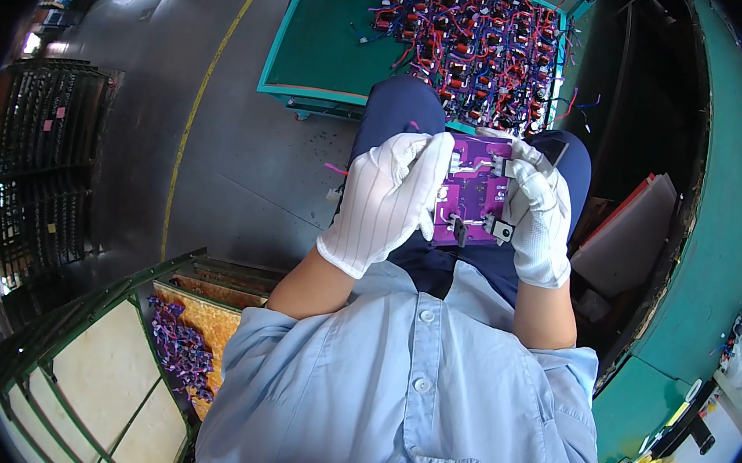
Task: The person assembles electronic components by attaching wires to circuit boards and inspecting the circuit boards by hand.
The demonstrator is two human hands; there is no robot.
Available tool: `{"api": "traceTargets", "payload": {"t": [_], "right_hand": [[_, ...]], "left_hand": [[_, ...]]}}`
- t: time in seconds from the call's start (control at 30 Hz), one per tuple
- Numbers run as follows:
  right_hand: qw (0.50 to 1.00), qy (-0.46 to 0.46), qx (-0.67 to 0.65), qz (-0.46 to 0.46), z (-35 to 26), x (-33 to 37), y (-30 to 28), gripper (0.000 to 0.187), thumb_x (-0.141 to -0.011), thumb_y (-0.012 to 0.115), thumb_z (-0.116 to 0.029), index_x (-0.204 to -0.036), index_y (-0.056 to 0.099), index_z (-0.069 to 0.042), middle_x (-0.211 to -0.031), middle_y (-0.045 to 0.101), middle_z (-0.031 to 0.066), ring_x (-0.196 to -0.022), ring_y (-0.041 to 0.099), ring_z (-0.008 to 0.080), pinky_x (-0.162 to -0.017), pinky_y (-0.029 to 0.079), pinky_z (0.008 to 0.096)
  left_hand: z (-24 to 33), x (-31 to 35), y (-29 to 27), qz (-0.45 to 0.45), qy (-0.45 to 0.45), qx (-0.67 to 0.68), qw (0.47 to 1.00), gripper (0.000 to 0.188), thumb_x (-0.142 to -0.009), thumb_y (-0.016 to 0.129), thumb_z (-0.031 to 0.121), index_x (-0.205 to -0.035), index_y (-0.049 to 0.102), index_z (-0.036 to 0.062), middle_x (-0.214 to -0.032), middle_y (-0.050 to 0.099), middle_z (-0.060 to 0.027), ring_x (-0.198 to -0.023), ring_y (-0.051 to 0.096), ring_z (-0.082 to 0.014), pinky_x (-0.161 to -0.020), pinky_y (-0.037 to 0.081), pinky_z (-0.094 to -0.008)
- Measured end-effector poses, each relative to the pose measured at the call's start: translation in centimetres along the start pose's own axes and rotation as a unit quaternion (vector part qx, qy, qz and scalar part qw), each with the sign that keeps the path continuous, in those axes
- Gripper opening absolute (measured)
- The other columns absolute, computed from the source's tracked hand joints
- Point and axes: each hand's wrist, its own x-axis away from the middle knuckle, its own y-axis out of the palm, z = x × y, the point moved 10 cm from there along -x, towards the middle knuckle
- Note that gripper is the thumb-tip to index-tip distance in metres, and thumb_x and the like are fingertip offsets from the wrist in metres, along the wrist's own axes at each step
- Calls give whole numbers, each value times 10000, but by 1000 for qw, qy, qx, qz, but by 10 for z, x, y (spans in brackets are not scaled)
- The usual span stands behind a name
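Observation:
A purple circuit board is held up over my lap between both gloved hands. My left hand, in a white striped glove, is closed on the board's left edge. On its right edge my right hand grips it, also in a white glove, fingers bent. Black transistor-like parts with metal legs stick out from the board, one near my right fingers and another at its lower edge. A dark flat piece shows at my right fingertips; what it belongs to is unclear.
Ahead stands a teal-rimmed tray with many wired boards crowded on its right. A green bench runs along my right, papers below it. Dark racks stand at left; purple pieces lie in a box near a green metal frame.

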Motion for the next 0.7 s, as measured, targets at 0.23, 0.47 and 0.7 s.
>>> {"api": "traceTargets", "payload": {"t": [0.23, 0.47, 0.7], "right_hand": [[995, -6, 62, 73, 15, -3, -26, 292, -785, 535, -205, -990, 533, 4, -866, 576, 49, -771, 550, 101, -706, 440, 226], [993, -63, 65, -72, 8, -5, -7, 495, -794, 571, -249, -1176, 402, 18, -870, 531, 43, -681, 513, 69, -585, 408, 190], [992, -26, 93, -85, 16, 9, 12, 730, -672, 696, -68, -1268, 277, -18, -1141, 433, 47, -1023, 448, 119, -863, 384, 264]], "left_hand": [[8, 8, 0, 3, 110, -125, 986, 446, -680, 530, -29, -1125, 498, -10, -894, 563, -132, -564, 557, -171, -514, 448, -283], [-54, 13, -5, 38, -278, 219, 934, 244, -887, 443, 155, -1036, 522, -21, -723, 555, -39, -535, 518, -56, -430, 389, -202], [-60, 9, -3, 30, -120, 68, 990, 487, -924, 275, 327, -1286, 269, 0, -946, 494, -59, -831, 462, -65, -789, 370, -197]]}}
